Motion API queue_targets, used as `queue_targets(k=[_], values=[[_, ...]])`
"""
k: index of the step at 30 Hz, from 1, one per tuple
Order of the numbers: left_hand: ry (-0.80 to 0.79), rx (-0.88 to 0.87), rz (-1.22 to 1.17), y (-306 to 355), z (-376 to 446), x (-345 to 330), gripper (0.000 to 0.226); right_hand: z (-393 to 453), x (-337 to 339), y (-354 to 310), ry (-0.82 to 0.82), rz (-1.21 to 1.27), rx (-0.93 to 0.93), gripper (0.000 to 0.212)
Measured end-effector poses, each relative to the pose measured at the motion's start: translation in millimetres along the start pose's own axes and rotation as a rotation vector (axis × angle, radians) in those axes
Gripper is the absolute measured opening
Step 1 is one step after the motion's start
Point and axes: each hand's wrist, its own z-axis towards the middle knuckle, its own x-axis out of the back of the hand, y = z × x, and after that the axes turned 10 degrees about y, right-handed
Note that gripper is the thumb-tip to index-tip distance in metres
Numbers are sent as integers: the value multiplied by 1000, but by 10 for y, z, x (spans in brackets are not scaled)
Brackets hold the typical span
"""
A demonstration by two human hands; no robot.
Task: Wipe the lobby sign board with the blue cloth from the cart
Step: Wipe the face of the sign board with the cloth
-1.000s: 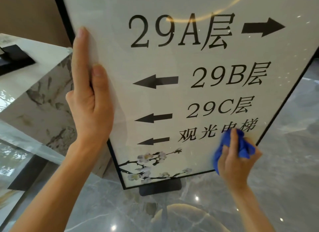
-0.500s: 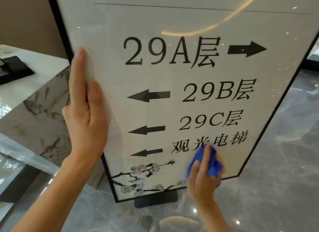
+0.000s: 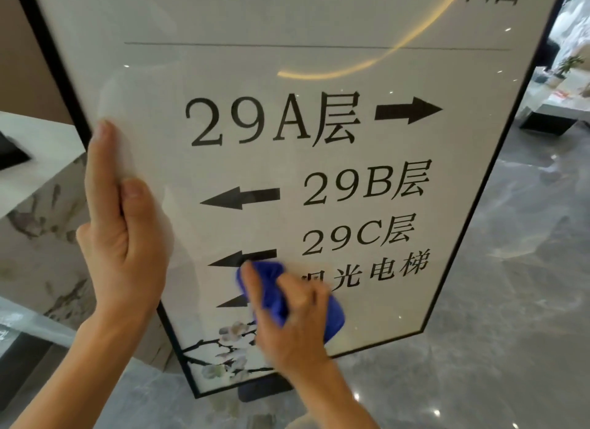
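Note:
The lobby sign board (image 3: 287, 160) fills most of the view: a glossy white panel in a thin black frame, with black floor labels, arrows and a flower print at the bottom. My left hand (image 3: 124, 237) grips its left edge, thumb on the front face and fingers stretched up along the frame. My right hand (image 3: 287, 320) holds the bunched blue cloth (image 3: 271, 288) and presses it against the lower middle of the panel, over the left-pointing arrows. The cloth hides part of the lowest arrow and the first character of the bottom text line.
A marble-patterned counter (image 3: 38, 211) stands close to the left of the board, with a black object (image 3: 12, 154) on top. The board's dark base (image 3: 265, 390) sits on the glossy grey marble floor (image 3: 495, 348). A low table (image 3: 555, 109) is at the far right.
My right hand has swept the blue cloth leftward across the bottom of the panel, from the lower right to under the arrows. The view has tilted upward. My left hand keeps its grip.

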Motion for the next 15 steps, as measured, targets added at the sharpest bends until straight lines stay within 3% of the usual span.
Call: queue_targets(k=[2,3,5,8,9,11,15], values=[[-3,0,26,34,26,7,51,423,154,236,49,147,-263,1],[-8,0,37,52,38,12,53,622,202,365,78,192,-377,20],[-16,-10,43,85,53,27,52,958,345,638,111,218,-455,35],[-20,23,57,87,72,32,44,1299,552,1120,273,169,-317,14],[-22,35,68,90,76,24,44,1364,618,1316,309,53,-252,10],[-26,43,72,111,83,20,45,1427,708,1675,283,-146,-209,37],[-24,39,47,148,101,44,43,1420,720,1866,357,-74,-303,42]])
